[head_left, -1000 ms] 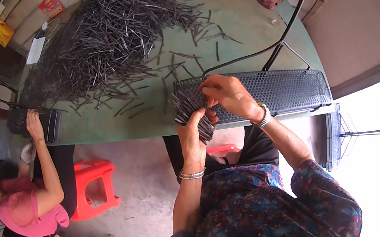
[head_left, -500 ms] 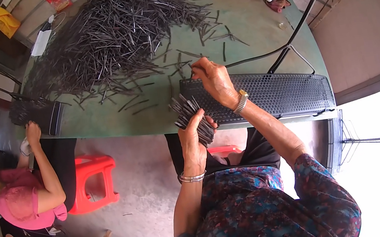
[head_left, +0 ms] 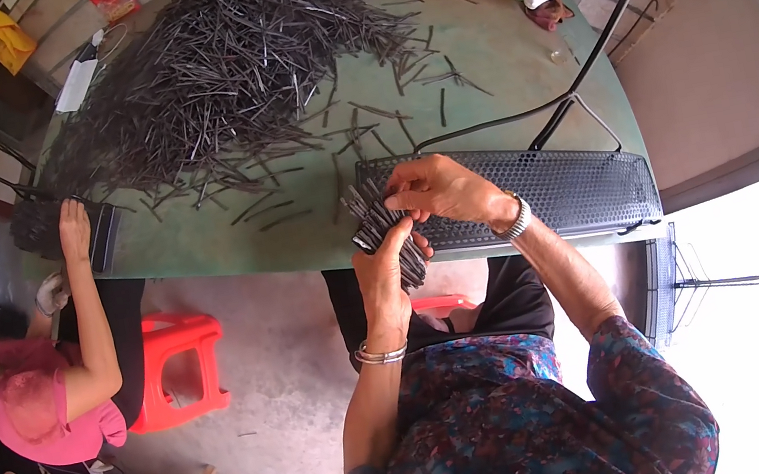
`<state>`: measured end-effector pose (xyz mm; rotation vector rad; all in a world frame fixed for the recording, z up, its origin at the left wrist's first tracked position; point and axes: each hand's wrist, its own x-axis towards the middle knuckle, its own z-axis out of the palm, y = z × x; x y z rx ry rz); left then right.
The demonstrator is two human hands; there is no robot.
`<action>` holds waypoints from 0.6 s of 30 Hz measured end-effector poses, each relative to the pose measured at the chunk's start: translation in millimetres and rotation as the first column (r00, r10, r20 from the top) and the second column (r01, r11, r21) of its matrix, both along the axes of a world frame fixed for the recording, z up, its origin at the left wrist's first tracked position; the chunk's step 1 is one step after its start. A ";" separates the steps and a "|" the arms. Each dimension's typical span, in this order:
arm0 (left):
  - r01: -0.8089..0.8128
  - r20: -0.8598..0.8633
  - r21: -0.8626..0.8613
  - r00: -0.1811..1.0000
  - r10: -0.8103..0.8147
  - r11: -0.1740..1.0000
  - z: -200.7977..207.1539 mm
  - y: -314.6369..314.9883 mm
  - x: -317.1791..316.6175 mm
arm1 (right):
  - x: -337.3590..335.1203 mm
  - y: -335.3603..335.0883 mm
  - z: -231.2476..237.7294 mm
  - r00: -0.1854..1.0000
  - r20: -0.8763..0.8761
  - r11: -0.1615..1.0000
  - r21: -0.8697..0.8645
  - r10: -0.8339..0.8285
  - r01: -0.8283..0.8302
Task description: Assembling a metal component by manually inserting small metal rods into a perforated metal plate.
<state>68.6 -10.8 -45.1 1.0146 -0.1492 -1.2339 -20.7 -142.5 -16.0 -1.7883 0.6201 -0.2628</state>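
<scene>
Head view: the left fingers clasp the bundle over the bench's near edge; the right fingers bend at its far end, grip unclear. Arranging it seems the step, calling next for a steady left hold; the pile lies far left.

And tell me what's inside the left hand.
A bundle of thin dark strips, its ends sticking out. The left hand covers part of the bundle's middle, so what lies there cannot be seen.
</scene>
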 end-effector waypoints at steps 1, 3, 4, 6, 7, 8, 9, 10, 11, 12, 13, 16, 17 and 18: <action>-0.001 -0.001 -0.001 1.000 0.001 1.000 -1.1 -0.4 -0.4 | -0.1 2.0 10.5 0.998 -0.063 1.000 0.010 0.005 -0.005; 0.001 0.026 0.017 1.000 -0.001 1.000 -3.7 -1.5 -1.4 | -2.2 -1.8 9.9 0.998 -0.060 1.000 0.029 0.004 -0.002; -0.001 0.024 0.016 1.000 0.001 1.000 -3.1 -2.1 -2.4 | -3.8 -3.7 9.9 0.998 -0.056 0.999 0.049 0.001 0.002; -0.010 0.015 0.034 1.000 0.010 0.999 -0.4 -2.7 -3.4 | -4.7 -3.5 12.7 0.998 -0.067 0.999 0.052 0.006 -0.003; -0.015 0.015 0.034 1.000 0.015 0.999 -0.6 -2.9 -3.9 | -4.0 -3.1 14.3 0.997 -0.077 0.998 0.055 0.009 -0.005; -0.027 0.031 0.039 0.999 0.026 0.999 -1.2 -3.2 -4.7 | -3.0 -2.9 15.7 0.997 -0.077 0.998 0.055 0.014 -0.010; -0.037 0.046 0.046 0.998 0.035 0.998 -2.3 -3.1 -5.3 | -2.8 -2.6 16.6 0.996 -0.091 1.000 0.026 0.016 -0.013; -0.039 0.044 0.048 0.998 0.037 0.998 -3.4 -2.6 -4.7 | -2.9 -2.4 17.3 0.994 -0.106 1.000 -0.003 0.017 -0.018; -0.029 0.033 0.048 0.999 0.027 0.998 -4.4 -2.0 -3.6 | -3.0 -2.5 18.0 0.994 -0.108 1.000 -0.002 0.019 -0.020; -0.018 0.023 0.048 1.000 0.017 0.999 -4.8 -1.8 -2.5 | -3.2 -3.4 19.1 0.995 -0.098 1.000 0.011 0.024 -0.023; -0.020 0.022 0.048 1.000 0.019 0.999 -4.5 -1.8 -1.5 | -3.7 -4.2 19.8 0.996 -0.087 0.999 0.024 0.029 -0.027; 0.012 -0.004 0.007 1.000 -0.012 1.000 -4.8 -1.4 0.1 | -7.7 -6.4 20.3 0.996 -0.084 0.995 0.097 -0.013 0.022; -0.002 -0.006 0.018 1.000 0.002 1.000 -6.7 -1.2 -0.2 | -9.0 -7.2 21.2 0.996 -0.085 0.995 0.098 -0.011 0.019; -0.016 -0.008 0.030 1.000 0.017 0.999 -8.3 -0.9 0.3 | -9.2 -8.4 22.8 0.996 -0.071 0.995 0.076 -0.054 0.059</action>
